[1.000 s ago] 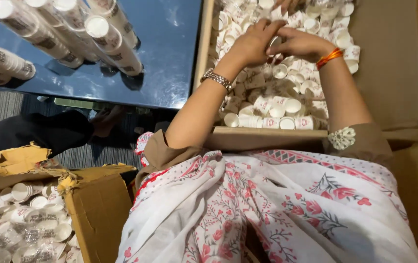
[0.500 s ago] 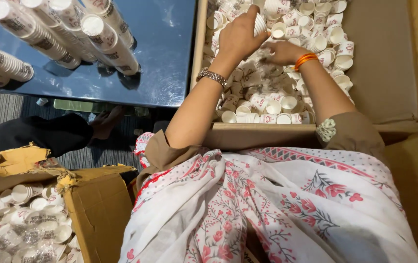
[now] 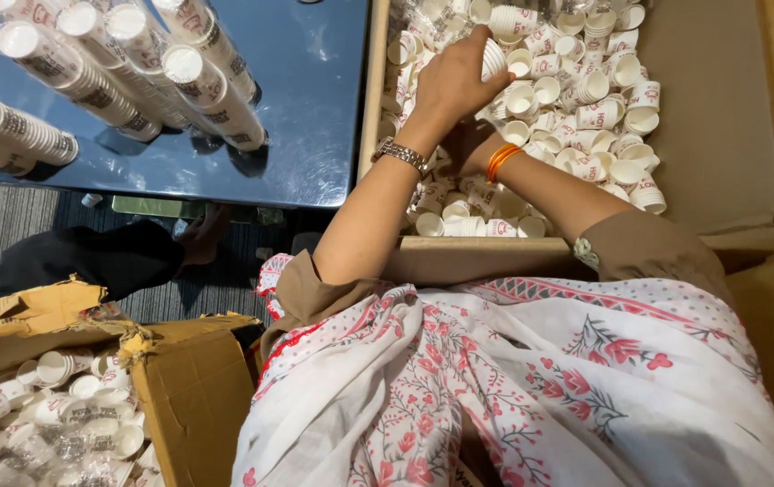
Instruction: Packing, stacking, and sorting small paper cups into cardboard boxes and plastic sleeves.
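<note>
Cardboard all round: a big open box in front of us holds a loose heap of small white paper cups, lying every way up, some nested in short stacks. We're leaning over its near wall, both arms reaching in.

Our left hand, w/ a metal watch on the wrist, is curled shut around a short nested stack of cups. The ribbed rim end pokes out past the fingers; thumb and fingers wrap the sides, so the stack is held sideways above the heap, not resting on it. That closed wrap looks like the way to keep nested cups from sliding apart.

Our right hand sits lower, just under the left forearm, w/ orange bangles at the wrist. It's down among the cups near the box's left wall, but the left arm covers most of it. We can't tell if its fingers are open or closed, or if it holds anything; it's at least touching the heap.

To the left, a dark blue glossy table carries long cup stacks in clear sleeves, laid side by side on a slant. Bottom left, a torn second cardboard box holds more loose cups and bits of clear wrap. Between them another person's dark sleeve and hand rest near the floor.
</note>
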